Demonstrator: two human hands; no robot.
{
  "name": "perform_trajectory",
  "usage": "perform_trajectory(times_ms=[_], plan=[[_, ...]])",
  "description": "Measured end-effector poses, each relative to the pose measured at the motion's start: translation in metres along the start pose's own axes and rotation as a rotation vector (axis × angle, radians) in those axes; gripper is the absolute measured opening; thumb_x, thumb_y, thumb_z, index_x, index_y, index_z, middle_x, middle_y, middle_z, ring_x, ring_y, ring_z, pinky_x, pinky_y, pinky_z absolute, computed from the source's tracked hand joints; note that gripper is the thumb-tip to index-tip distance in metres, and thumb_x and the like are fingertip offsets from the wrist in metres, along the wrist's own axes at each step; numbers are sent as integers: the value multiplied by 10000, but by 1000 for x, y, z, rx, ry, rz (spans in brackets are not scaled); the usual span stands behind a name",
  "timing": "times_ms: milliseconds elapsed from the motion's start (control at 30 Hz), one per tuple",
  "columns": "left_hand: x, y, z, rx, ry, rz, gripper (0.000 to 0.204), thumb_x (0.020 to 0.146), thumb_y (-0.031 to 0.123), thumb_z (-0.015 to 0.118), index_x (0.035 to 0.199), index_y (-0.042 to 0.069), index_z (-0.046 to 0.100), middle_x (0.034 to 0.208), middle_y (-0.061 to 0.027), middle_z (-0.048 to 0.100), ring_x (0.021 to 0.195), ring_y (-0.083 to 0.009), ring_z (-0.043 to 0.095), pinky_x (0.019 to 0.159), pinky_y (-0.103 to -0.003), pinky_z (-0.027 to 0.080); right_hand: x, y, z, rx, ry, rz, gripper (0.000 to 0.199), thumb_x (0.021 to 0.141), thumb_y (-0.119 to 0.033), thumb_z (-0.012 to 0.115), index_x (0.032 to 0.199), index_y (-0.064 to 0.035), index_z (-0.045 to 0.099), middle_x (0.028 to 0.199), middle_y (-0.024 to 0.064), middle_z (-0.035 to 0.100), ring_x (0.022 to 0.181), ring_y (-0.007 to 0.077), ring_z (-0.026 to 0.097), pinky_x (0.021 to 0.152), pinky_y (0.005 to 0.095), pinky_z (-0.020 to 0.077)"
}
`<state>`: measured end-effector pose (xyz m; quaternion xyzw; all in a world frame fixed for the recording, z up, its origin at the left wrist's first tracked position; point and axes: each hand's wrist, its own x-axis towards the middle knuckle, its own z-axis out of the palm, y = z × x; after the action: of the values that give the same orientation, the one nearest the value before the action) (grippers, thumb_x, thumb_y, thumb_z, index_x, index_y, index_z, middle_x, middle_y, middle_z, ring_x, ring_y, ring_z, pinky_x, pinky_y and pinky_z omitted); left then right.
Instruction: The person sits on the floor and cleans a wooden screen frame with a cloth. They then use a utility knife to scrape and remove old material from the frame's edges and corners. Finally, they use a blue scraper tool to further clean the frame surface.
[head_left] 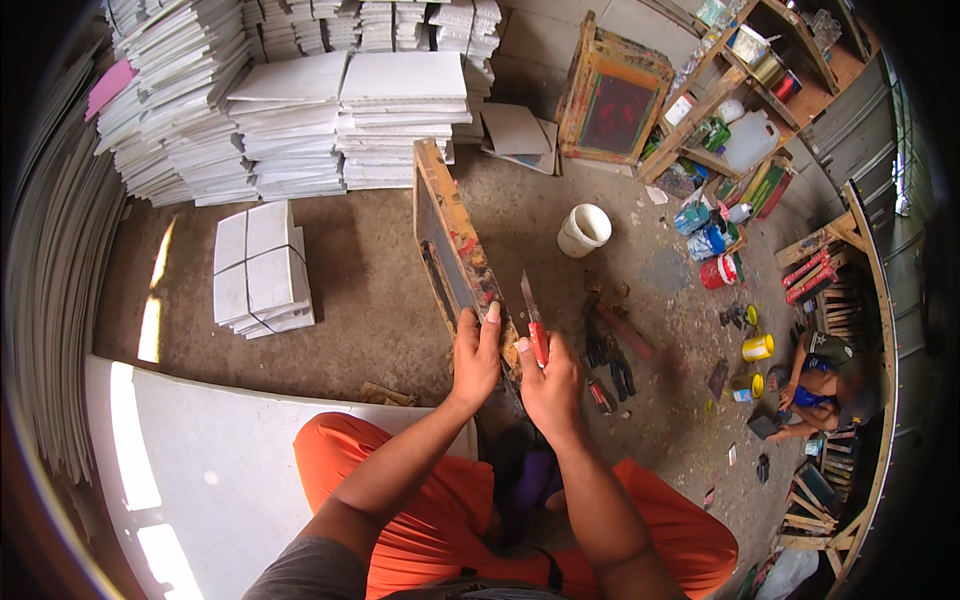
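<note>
My left hand [478, 360] is closed around the near end of a paint-stained wooden screen frame [462, 235], its thumb on the edge. The frame is tilted up on its side in front of me, and a grey mesh shows on its left face. In my right hand [553, 388] is a red-handled knife [538, 342], its narrow blade pointing up and away, beside the frame's right side. The right thumb lies close to the frame's near corner; I cannot tell if it touches. On the floor to the right lie a hammer [622, 330] and dark-handled pliers [620, 377].
A white bucket [583, 231] stands beyond the knife. Tied white sheets [262, 265] lie on the floor at left, with tall stacks [400, 110] behind. Another screen frame [615, 95] leans at the wall. Paint tins [706, 240] line the right; another person [825, 375] crouches there.
</note>
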<state>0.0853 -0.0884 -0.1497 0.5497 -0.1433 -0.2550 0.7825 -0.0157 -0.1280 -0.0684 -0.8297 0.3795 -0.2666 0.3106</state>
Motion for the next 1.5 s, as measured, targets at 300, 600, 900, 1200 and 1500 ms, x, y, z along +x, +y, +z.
perform_trajectory(times_ms=[300,600,900,1200,1500], plan=[[-2,5,3,-47,-16,18,308,1116,313,529,1084,7,527,929,-20,555,863,-91,477,737,-293,449,-1,14,0,490,30,232,177,1029,-188,678,985,-19,654,785,2,632,703,76,556,652,275,463],[-4,12,2,-94,-41,2,291,1117,309,531,1161,22,555,924,23,542,788,-38,433,683,-221,387,6,22,-15,416,51,174,225,1024,-191,686,1155,-11,655,837,0,631,691,61,502,635,242,415],[-4,10,2,-16,-25,52,311,1120,325,515,1125,15,533,973,-13,544,883,-88,475,803,-272,442,-51,-22,-90,-166,-251,-105,406,1000,-214,664,1405,-193,653,895,131,653,807,336,678,731,459,538],[-4,5,-3,122,-14,40,356,1123,358,490,1045,11,465,933,-56,479,881,-140,447,818,-305,432,-67,-48,-105,-546,-370,-152,482,967,-251,700,1439,-323,634,788,85,575,629,259,654,553,413,525],[-2,0,-4,122,-16,50,362,1122,362,485,1050,9,454,938,-74,470,887,-163,448,830,-329,435,-64,-49,-103,-563,-387,-134,478,976,-260,685,1447,-319,626,784,98,591,625,266,673,536,421,533]])
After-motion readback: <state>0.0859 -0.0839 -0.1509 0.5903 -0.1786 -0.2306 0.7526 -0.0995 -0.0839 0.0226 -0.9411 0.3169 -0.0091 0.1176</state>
